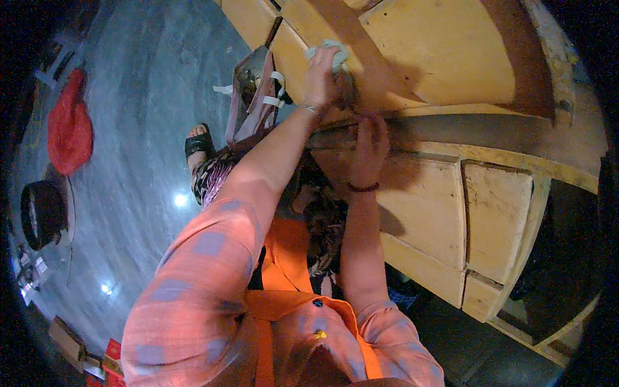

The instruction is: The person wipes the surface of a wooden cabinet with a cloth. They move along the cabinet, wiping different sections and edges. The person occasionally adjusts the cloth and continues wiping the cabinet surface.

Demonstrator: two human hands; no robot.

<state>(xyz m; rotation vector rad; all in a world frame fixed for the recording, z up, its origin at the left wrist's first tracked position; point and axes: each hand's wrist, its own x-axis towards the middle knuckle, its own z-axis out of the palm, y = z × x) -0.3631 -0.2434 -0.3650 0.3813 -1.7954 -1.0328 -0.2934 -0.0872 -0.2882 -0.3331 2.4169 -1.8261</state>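
Note:
My left hand [323, 72] is pressed over a pale green cloth [341, 54], bunched against a yellow wooden cabinet [440, 53] with a brown border. Nearer to me, my right hand [371, 138] is in shadow at the dark gap along the cabinet's lower ledge [464, 126]. Its fingers are blurred, and I cannot tell whether they grip the edge. Below that ledge are yellow wooden panels [425, 208] with dark seams and smudges.
A pinkish bag [251, 113] with white straps stands against the cabinet, left of my left arm. On the grey floor [145, 121] lie a red cloth or bag [70, 123], a dark round object [43, 213] and a cardboard box [66, 343]. My sandalled foot [199, 138] is beside the bag.

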